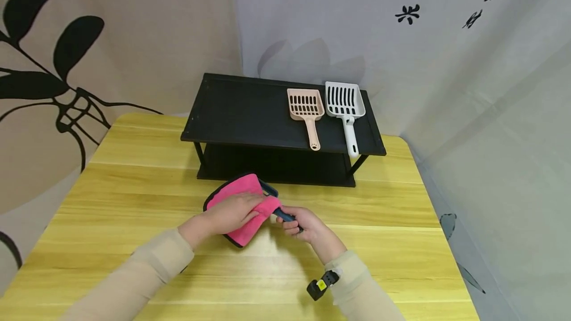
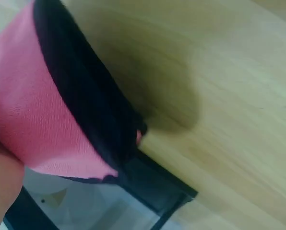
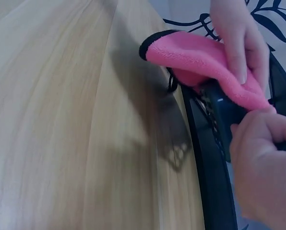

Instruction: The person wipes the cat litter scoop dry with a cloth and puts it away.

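Note:
My right hand grips the handle of a dark blue litter scoop above the table, near its middle. Over the scoop lies a pink cloth with black edging, which hides most of the scoop's head. My left hand holds this cloth from above, thumb and fingers bent around it in the right wrist view. There, a dark side of the scoop shows below the pink fold. Pink fabric and its black border fill much of the left wrist view.
Behind the hands stands a black two-tier rack on the wooden table. On its upper shelf, toward the right, lie a pale pink litter scoop and a white litter scoop, both handles toward me. Patterned cloth hangs behind.

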The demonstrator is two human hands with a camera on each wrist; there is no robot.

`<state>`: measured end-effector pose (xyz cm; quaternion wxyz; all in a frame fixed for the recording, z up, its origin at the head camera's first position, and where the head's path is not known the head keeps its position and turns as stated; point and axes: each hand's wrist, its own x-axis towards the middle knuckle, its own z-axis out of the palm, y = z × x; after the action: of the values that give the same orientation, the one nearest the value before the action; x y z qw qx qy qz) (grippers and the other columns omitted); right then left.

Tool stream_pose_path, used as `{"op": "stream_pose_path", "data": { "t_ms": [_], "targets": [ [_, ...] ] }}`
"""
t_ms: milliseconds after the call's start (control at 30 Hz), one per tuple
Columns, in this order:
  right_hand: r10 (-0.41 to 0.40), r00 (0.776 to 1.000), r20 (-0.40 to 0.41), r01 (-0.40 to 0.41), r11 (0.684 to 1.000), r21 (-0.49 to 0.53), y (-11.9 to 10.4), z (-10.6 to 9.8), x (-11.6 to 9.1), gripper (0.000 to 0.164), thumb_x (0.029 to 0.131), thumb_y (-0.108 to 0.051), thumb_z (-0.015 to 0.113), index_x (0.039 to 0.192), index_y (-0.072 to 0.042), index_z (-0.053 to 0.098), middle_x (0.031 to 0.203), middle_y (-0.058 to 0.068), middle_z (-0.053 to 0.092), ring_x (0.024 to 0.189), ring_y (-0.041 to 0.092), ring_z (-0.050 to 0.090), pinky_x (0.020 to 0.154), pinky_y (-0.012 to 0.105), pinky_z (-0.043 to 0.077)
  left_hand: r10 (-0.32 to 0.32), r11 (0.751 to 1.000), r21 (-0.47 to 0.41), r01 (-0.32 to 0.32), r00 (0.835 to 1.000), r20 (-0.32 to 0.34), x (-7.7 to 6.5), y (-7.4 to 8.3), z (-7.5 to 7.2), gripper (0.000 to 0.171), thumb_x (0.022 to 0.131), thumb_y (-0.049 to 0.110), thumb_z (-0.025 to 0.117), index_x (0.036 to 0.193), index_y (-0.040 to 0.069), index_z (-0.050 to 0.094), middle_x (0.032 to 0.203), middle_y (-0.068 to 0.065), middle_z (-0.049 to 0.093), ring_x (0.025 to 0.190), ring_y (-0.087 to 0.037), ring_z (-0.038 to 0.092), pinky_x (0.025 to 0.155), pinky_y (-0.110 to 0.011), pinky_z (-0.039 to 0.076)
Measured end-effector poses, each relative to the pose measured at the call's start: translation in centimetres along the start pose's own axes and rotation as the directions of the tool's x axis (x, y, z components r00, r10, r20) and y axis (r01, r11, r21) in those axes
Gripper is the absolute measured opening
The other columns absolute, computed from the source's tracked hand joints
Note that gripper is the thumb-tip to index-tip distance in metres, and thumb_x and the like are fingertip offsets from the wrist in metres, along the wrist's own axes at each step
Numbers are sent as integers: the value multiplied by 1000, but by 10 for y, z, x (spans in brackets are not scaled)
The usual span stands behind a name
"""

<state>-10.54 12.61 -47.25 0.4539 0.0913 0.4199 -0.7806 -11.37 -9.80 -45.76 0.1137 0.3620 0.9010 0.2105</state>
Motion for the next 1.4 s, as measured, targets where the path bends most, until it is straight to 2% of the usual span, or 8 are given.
{"op": "stream_pose_path", "data": {
  "t_ms": [167, 267, 467, 767, 933, 1067, 1267, 1400],
  "targets": [
    [-17, 1000, 26, 19, 997, -72, -1, 0, -4, 17, 103, -14, 23, 107, -6, 38, 65, -5, 49, 37, -4, 31, 36, 7, 23, -25, 1000, 12, 25, 1000, 9, -8, -9, 1, 38, 98, 22, 47, 135, 12, 51, 132, -5, 57, 125, -23, 51, 106, -40, 42],
    [-29, 999, 42, 33, 995, -94, -2, 0, -8, 18, 103, -14, 24, 105, -6, 39, 64, -5, 49, 37, -4, 31, 36, 8, 24, 25, 989, 143, -25, 1000, 2, -12, -14, 1, 37, 96, 17, 52, 131, 6, 53, 131, -9, 58, 124, -26, 52, 105, -41, 43],
    [-42, 997, 69, 49, 994, -96, -7, -1, -14, 20, 103, -15, 23, 112, -5, 38, 65, -5, 50, 37, -5, 32, 36, 7, 24, 143, 907, 400, -130, 990, -3, -14, -17, -9, 36, 91, 11, 58, 127, 4, 57, 129, -11, 59, 123, -27, 53, 105, -39, 43],
    [-79, 995, 65, 88, 984, -152, -11, -5, -21, 21, 103, -16, 26, 106, -6, 43, 65, -5, 52, 36, -4, 32, 35, 8, 26, 230, 842, 508, -182, 973, -33, -20, -29, -21, 37, 90, 13, 61, 125, 3, 58, 130, -12, 58, 124, -27, 52, 105, -38, 43],
    [-127, 992, 9, 125, 956, -264, -11, -9, -26, 21, 102, -18, 30, 96, -8, 48, 63, -7, 53, 36, -3, 32, 35, 9, 27, 162, 853, 517, -72, 978, -131, -30, -42, -33, 40, 87, 6, 63, 126, 1, 56, 131, -14, 57, 122, -29, 53, 103, -40, 45],
    [-137, 990, -36, 118, 940, -319, -10, -12, -27, 21, 102, -18, 32, 95, -8, 50, 63, -7, 54, 36, -3, 32, 34, 9, 26, 149, 863, 506, 2, 955, -257, -32, -50, -44, 43, 83, 2, 66, 125, -1, 56, 128, -17, 58, 118, -30, 56, 100, -41, 47],
    [-77, 996, -49, 52, 915, -399, -6, -7, -20, 24, 103, -17, 30, 96, -7, 50, 64, -6, 52, 37, -3, 30, 35, 10, 25, 244, 881, 466, -80, 921, -304, -15, -29, -46, 44, 81, -6, 65, 123, -2, 57, 126, -17, 59, 117, -30, 57, 100, -42, 47],
    [-76, 995, -57, 44, 896, -443, -5, 1, -15, 25, 103, -19, 30, 102, -5, 51, 65, -7, 52, 37, -3, 29, 36, 11, 24, 298, 883, 434, -180, 929, -219, -3, -5, -31, 43, 85, -1, 62, 127, 1, 54, 130, -14, 57, 122, -27, 54, 102, -40, 45]
  ]
}}
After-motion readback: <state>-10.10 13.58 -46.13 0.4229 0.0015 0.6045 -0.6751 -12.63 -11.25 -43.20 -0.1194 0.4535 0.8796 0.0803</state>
